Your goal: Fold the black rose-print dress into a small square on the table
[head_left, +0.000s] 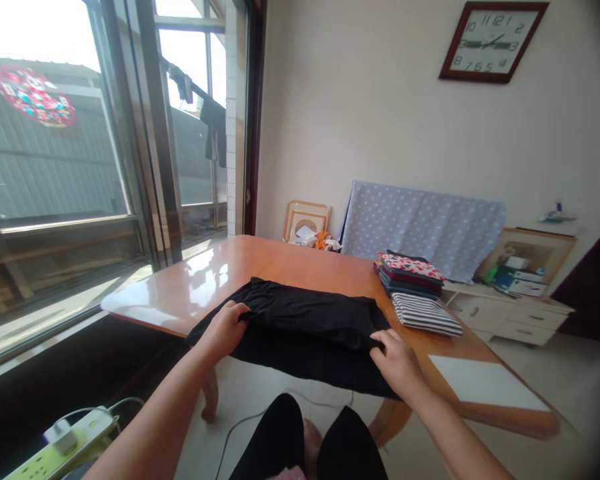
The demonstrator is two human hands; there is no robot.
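A black cloth garment (300,333) lies folded over on the glossy wooden table (205,280), its lower layer hanging past the near edge. My left hand (224,329) grips the folded top layer at its left end. My right hand (394,363) pinches the same garment's right edge with its fingertips. To the right of my right hand sit a stack of folded patterned clothes (409,275) and a folded black-and-white striped garment (425,313). Neither hand touches them.
A white sheet (485,382) lies on the table's right corner. Behind the table are a dotted blue cloth (420,227), picture frames (305,220) and a white drawer cabinet (500,313). A window (55,167) runs along the left, with a power strip (60,440) below.
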